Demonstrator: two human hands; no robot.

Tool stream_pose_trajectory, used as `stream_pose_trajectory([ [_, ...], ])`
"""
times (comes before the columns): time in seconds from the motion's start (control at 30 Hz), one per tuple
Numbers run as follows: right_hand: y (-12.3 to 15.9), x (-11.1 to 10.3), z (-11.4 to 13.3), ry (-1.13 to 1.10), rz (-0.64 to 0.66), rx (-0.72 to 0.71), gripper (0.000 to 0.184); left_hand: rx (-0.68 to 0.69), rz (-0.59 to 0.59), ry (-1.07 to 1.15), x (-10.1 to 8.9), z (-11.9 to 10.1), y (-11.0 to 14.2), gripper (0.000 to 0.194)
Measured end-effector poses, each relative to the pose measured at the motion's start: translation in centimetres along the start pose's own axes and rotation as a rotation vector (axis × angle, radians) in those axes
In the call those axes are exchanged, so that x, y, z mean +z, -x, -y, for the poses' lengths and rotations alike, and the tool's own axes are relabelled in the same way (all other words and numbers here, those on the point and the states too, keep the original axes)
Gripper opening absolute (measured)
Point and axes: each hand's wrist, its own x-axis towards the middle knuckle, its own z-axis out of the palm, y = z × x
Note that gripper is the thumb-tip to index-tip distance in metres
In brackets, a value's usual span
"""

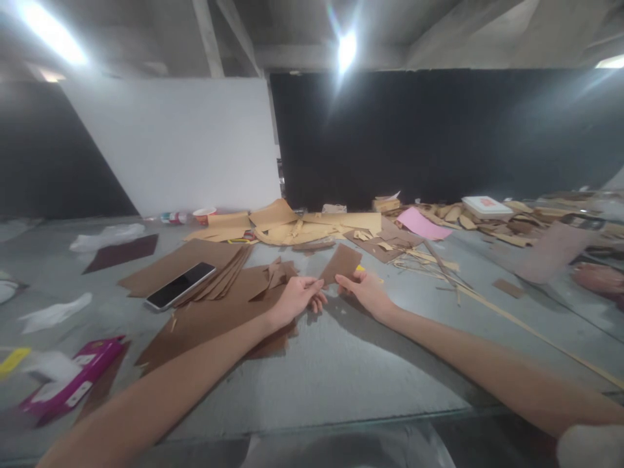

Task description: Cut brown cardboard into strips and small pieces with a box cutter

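Observation:
A small brown cardboard piece (342, 261) stands tilted above the grey table (341, 364), held between both hands. My left hand (296, 296) pinches its lower left corner, fingers closed. My right hand (364, 290) grips its lower right edge, thumb on the front. Something small and yellow (360, 268) peeks out behind the right hand. Just left of the hands lies a heap of brown cardboard sheets (214, 312) and small offcuts (277, 272).
A black phone (180, 285) rests on stacked brown sheets at the left. A magenta box (73, 383) lies near the front left. Light cardboard scraps (302, 229), a pink sheet (422, 225), a white box (486, 206) and long strips (487, 302) litter the back and right.

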Motion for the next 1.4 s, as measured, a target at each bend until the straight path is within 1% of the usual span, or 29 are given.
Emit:
stream_pose_trajectory([
  [0.13,0.3,0.4,0.0,-0.084,0.035,0.007,0.042,0.046,0.022,-0.022,0.1,-0.1,0.2,0.063],
  [0.27,0.7,0.7,0.3,-0.096,0.124,-0.010,0.036,0.084,0.071,-0.066,0.3,-0.1,0.5,0.061],
  [0.4,0.5,0.8,0.4,-0.142,0.147,-0.021,0.038,0.091,0.076,-0.074,0.3,-0.1,0.4,0.062],
  [0.5,0.1,0.4,0.3,-0.133,0.176,-0.025,0.046,0.086,0.056,-0.065,0.3,0.0,0.4,0.063],
  [0.67,-0.5,-0.7,0.4,0.021,0.162,0.002,0.054,0.065,0.023,-0.104,0.4,0.1,0.4,0.063],
  [0.73,-0.7,-1.0,0.3,0.038,0.152,0.010,0.055,0.060,0.006,-0.143,0.3,0.1,0.3,0.062],
  [0.83,-1.0,-1.3,0.1,0.061,0.101,-0.001,0.056,0.065,-0.030,-0.212,0.1,0.1,0.2,0.058],
  [0.93,-1.2,-1.6,-0.1,0.189,0.096,-0.020,0.059,0.097,-0.050,-0.355,0.0,-0.3,0.6,0.051],
  [1.0,-1.3,-1.7,-0.2,0.281,0.106,-0.016,0.058,0.154,-0.109,-0.528,0.1,-0.8,1.1,0.048],
  [1.07,-1.4,-1.9,-0.2,0.349,0.101,-0.003,0.056,0.273,-0.215,-0.722,0.3,-1.4,1.8,0.037],
  [1.1,-1.5,-1.9,-0.1,0.380,0.101,0.003,0.055,0.352,-0.251,-0.813,0.5,-1.6,2.2,0.035],
  [1.13,-1.6,-2.0,-0.1,0.412,0.110,0.004,0.054,0.431,-0.255,-0.897,0.7,-1.8,2.5,0.038],
  [1.17,-1.7,-2.0,-0.1,0.446,0.129,-0.002,0.054,0.495,-0.219,-0.973,1.0,-2.0,2.8,0.044],
  [1.23,-1.9,-2.1,-0.1,0.514,0.194,-0.028,0.051,0.555,-0.076,-1.097,1.6,-2.0,3.3,0.050],
  [1.3,-2.0,-2.3,0.0,0.600,0.254,-0.051,0.047,0.541,0.061,-1.201,2.2,-1.9,3.5,0.046],
  [1.33,-2.0,-2.3,0.1,0.657,0.271,-0.058,0.047,0.524,0.101,-1.249,2.5,-1.8,3.6,0.043],
  [1.4,-1.8,-2.5,0.7,0.802,0.283,-0.083,0.048,0.500,0.140,-1.331,2.8,-1.6,3.6,0.039],
])
